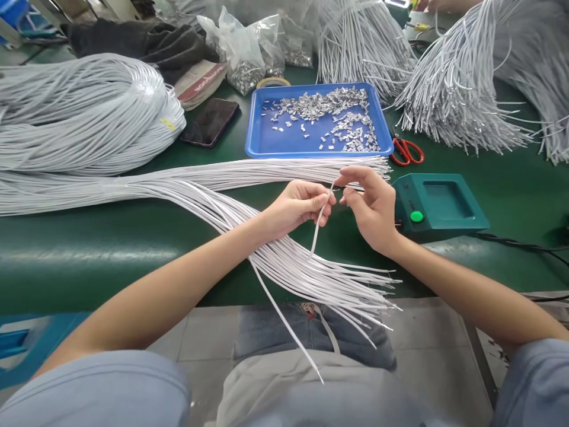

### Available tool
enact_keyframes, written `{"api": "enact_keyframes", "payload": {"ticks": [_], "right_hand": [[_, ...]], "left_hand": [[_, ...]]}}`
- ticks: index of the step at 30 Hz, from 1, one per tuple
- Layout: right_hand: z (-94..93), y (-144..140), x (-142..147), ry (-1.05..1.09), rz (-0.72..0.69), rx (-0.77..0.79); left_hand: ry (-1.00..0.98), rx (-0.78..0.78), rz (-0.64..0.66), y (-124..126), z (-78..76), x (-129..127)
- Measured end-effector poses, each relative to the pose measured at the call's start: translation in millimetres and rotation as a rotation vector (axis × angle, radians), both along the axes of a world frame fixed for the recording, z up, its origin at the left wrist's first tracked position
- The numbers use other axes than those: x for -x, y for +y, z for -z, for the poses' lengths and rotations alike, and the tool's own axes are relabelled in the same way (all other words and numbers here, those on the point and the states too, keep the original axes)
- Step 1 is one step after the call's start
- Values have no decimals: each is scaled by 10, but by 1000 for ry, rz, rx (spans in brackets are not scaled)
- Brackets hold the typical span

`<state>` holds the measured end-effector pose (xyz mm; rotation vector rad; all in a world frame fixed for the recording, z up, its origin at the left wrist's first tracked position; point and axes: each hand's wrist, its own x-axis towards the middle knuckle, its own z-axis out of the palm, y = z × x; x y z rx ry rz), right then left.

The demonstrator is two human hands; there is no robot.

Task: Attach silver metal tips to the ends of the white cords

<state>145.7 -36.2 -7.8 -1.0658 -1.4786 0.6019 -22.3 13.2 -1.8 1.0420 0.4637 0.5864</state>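
The long workbench with a dark green mat surface [89,249] carried all items. At 10 o'clock lay a large coiled bundle of white insulated wire [80,112], its strands [249,175] fanning toward 5 o'clock over the near edge. At 12 o'clock sat a shallow blue plastic tray [284,139] holding small silver metal terminals [329,112]. Just left of it lay a black smartphone [210,121]. At 2 o'clock lay red-handled scissors [406,151], and at 3 o'clock a teal box-shaped device with a green button [438,204]. Cut white wire bundles [457,95] covered the far right.
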Motion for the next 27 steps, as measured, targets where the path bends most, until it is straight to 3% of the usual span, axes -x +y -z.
{"api": "enact_keyframes", "payload": {"ticks": [9,17,27], "right_hand": [[-73,-41,35,122,-82,91],[-121,-40,38,158,-76,54],[-124,-16,10,129,-50,93]], "left_hand": [[22,-13,-17,-25,-22,-17],[19,-77,-21,-41,-48,-32],[68,-188,-158,-45,-8,-52]]}}
